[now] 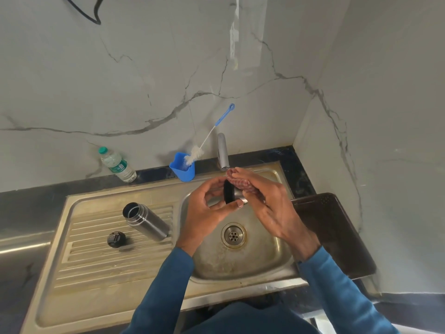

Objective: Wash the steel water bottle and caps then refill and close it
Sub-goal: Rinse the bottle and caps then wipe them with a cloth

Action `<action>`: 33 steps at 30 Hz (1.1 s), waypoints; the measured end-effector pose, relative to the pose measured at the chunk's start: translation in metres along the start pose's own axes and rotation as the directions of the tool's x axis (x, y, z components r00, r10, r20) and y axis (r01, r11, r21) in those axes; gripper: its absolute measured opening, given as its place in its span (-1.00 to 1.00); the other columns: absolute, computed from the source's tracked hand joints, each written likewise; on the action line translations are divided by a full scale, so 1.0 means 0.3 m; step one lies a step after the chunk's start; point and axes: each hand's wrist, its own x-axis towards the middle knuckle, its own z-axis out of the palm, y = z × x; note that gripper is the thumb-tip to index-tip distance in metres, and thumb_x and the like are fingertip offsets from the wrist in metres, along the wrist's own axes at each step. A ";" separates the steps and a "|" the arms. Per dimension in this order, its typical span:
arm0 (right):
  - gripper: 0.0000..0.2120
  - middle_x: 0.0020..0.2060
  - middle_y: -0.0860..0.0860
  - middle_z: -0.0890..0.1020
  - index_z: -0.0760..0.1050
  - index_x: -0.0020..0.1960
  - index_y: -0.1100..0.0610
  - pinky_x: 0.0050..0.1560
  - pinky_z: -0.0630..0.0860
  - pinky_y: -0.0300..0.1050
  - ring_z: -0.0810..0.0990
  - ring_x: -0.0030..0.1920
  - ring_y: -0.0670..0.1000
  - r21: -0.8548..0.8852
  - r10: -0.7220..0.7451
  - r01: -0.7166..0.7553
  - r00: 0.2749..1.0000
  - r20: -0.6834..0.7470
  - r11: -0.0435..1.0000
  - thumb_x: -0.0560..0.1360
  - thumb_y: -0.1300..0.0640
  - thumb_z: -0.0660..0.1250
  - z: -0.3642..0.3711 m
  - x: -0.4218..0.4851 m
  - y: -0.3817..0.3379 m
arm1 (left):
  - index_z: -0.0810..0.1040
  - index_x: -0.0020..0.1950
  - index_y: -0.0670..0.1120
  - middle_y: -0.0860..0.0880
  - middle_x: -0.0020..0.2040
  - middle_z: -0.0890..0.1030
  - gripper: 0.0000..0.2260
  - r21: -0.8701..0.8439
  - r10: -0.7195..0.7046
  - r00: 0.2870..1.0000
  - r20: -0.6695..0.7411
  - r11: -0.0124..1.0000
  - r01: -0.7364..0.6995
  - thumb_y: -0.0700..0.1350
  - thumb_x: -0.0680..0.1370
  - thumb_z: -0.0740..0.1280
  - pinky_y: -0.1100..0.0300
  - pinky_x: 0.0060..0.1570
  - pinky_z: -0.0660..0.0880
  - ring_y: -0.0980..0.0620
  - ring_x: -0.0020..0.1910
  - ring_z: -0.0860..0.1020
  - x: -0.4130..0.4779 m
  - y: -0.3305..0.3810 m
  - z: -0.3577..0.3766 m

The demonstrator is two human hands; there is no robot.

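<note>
Above the sink basin [262, 259], center of frame: left hand [207, 210], fingers [239, 204] curled around a steel cap [232, 195] with black inside, holding it. Right hand [269, 203] pressing a reddish scrub pad [237, 181] against the cap, fingers closed on the pad. Just behind, the tap [222, 151]. On the ribbed drainboard [96, 256], left of center: steel water bottle [145, 221], open, standing apart from a black inner cap [116, 239]. At the back on the table: blue cup [183, 171] with bottle brush [207, 138], plastic water bottle [117, 164].
</note>
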 end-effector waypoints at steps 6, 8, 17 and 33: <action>-0.61 0.25 0.02 0.70 0.60 0.38 0.19 0.27 0.60 -0.20 0.66 0.26 -0.13 0.034 0.046 -0.045 0.999 -0.024 0.998 0.62 0.40 0.25 0.013 0.002 -0.020 | 0.60 0.33 -0.07 -0.04 0.21 0.72 -0.44 -0.021 -0.021 0.999 0.024 1.000 0.021 -0.21 0.37 0.69 -0.14 0.28 0.62 -0.07 0.24 0.68 0.010 0.000 -0.014; -0.69 0.08 0.01 0.74 0.62 0.31 0.16 0.06 0.64 -0.20 0.70 0.04 -0.12 0.083 0.160 -0.158 0.987 -0.019 0.984 0.66 0.26 0.21 0.008 0.030 0.000 | 0.59 0.35 -0.10 -0.06 0.23 0.71 -0.44 -0.054 -0.025 0.998 0.051 0.998 0.027 -0.27 0.39 0.66 -0.13 0.30 0.61 -0.09 0.27 0.67 0.002 0.000 -0.007; -0.69 0.08 -0.03 0.75 0.67 0.22 0.17 0.08 0.60 -0.23 0.71 0.08 -0.05 0.165 0.187 -0.185 0.982 0.003 0.969 0.62 0.23 0.19 -0.002 0.037 0.016 | 0.61 0.36 -0.04 -0.04 0.22 0.72 -0.48 -0.122 -0.028 0.998 0.049 0.992 0.033 -0.19 0.42 0.63 -0.04 0.39 0.54 -0.04 0.27 0.66 -0.006 0.005 -0.005; -0.72 0.08 -0.06 0.71 0.62 0.23 -0.03 0.05 0.67 0.10 0.69 0.12 0.04 0.284 0.365 -0.381 0.924 0.111 0.880 0.62 0.01 0.22 -0.006 0.064 0.055 | 0.42 0.51 -0.05 -0.05 0.33 0.64 -0.23 -0.072 0.075 0.995 0.064 0.995 -0.070 -0.28 0.38 0.66 0.08 0.25 0.62 -0.06 0.30 0.65 -0.032 0.021 -0.003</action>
